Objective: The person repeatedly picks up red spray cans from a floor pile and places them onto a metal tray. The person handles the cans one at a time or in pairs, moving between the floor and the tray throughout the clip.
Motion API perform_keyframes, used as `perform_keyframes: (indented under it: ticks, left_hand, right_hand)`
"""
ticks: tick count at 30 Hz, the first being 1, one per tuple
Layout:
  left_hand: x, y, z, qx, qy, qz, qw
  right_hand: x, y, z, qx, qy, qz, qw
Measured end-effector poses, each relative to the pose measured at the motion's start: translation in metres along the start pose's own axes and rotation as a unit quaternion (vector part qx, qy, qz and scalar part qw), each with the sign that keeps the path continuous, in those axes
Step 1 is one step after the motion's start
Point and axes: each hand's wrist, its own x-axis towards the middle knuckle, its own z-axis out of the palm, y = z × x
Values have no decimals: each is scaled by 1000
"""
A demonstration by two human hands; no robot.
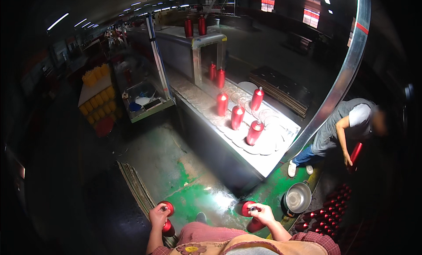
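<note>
Red bottles (238, 117) are standing upright on the lit table (267, 162), perhaps spaced to avoid knocking. The left hand (157, 214) is gripping one bottle (171, 205) with bent fingers, the right hand (263, 214) another bottle (245, 208), both near the neck, probably because narrow tops are suiting fingers. Lower bottles (255, 225) are showing beneath; whether they're being held too, I cannot tell.
</note>
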Motion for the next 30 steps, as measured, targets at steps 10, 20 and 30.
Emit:
perform_keyframes:
  ticks: [10,20,30]
  left_hand:
    - [150,67,7,-111,42,90,989]
    - [241,142,66,-81,3,27,996]
    - [448,245,157,-39,-186,48,981]
  right_hand:
    - [160,-154,69,107,-122,-133,978]
    - [287,-223,65,35,-186,-99,977]
    - [387,-304,73,141,-42,-114,983]
